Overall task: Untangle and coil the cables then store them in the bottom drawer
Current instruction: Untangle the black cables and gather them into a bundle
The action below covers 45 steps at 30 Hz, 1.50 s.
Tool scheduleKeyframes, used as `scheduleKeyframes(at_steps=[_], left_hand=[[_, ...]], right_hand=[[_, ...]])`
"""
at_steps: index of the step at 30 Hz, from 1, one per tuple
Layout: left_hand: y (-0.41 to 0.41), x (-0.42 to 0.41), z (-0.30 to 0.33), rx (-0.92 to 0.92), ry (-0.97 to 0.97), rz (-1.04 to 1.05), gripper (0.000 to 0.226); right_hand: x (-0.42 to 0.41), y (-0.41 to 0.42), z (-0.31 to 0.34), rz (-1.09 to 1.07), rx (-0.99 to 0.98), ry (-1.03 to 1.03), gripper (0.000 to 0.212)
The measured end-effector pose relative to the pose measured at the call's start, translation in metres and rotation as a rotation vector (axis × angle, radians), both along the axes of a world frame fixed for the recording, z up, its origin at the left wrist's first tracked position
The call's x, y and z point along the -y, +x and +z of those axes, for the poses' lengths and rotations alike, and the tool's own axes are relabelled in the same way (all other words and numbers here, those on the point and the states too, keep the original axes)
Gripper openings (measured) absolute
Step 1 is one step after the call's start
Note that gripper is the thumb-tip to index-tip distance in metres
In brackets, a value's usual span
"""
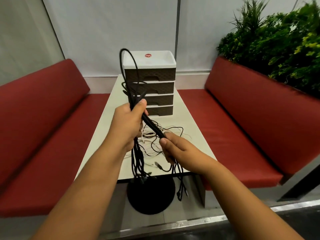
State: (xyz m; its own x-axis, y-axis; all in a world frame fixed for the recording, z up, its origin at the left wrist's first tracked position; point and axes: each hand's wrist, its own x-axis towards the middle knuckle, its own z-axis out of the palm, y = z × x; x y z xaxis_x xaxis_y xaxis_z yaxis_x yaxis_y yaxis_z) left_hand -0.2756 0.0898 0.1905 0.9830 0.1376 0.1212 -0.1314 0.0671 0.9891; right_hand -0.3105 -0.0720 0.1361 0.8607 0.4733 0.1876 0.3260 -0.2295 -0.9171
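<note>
Black cable bundle (152,126) gripped by raised left hand (129,121); right hand (174,148) pinching lower.

drawer unit (150,84) at table's (194,135) far end | loose cables (166,134) on table before it | benches (43,127) left and right | plants (277,40) behind right bench

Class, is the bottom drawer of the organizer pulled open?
No, the bottom drawer sits flush with the three closed drawers above it.

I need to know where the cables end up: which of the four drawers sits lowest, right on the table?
The bottom drawer, just beyond the left hand. It rests on the table; the other three stack above it.
</note>
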Motion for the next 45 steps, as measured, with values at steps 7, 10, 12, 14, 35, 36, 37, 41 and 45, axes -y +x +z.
scheduleKeyframes(at_steps=[7,10,12,14,35,36,37,41,45], left_hand=[[0.01,-0.01,-0.001,0.004,-0.071,0.093,0.035],[0.015,-0.019,-0.001,-0.008,-0.109,0.127,0.033],[0.016,-0.021,-0.003,-0.015,-0.119,0.145,0.033],[0.018,-0.02,-0.006,-0.023,-0.123,0.147,0.034],[0.023,-0.015,-0.007,-0.008,-0.087,0.104,0.033],[0.022,-0.015,-0.01,-0.015,-0.087,0.109,0.033],[0.022,-0.015,-0.013,-0.021,-0.082,0.117,0.033],[0.022,-0.018,-0.021,-0.053,-0.013,0.088,0.034],[0.012,-0.012,-0.031,-0.168,0.172,-0.107,0.034]], right_hand=[[0.015,0.014,-0.062,-0.1,0.049,-0.271,0.02],[0.023,0.012,-0.092,-0.121,0.003,-0.363,0.016],[0.027,0.009,-0.107,-0.138,-0.02,-0.407,0.019],[0.031,0.006,-0.122,-0.146,-0.051,-0.42,0.024],[0.035,0.007,-0.103,-0.169,-0.219,-0.168,0.021],[0.037,0.006,-0.111,-0.169,-0.221,-0.188,0.021],[0.039,0.005,-0.119,-0.168,-0.226,-0.222,0.023],[0.059,-0.003,-0.147,-0.183,-0.311,-0.335,0.03],[0.076,-0.015,-0.14,-0.066,-0.437,-0.389,0.049]])
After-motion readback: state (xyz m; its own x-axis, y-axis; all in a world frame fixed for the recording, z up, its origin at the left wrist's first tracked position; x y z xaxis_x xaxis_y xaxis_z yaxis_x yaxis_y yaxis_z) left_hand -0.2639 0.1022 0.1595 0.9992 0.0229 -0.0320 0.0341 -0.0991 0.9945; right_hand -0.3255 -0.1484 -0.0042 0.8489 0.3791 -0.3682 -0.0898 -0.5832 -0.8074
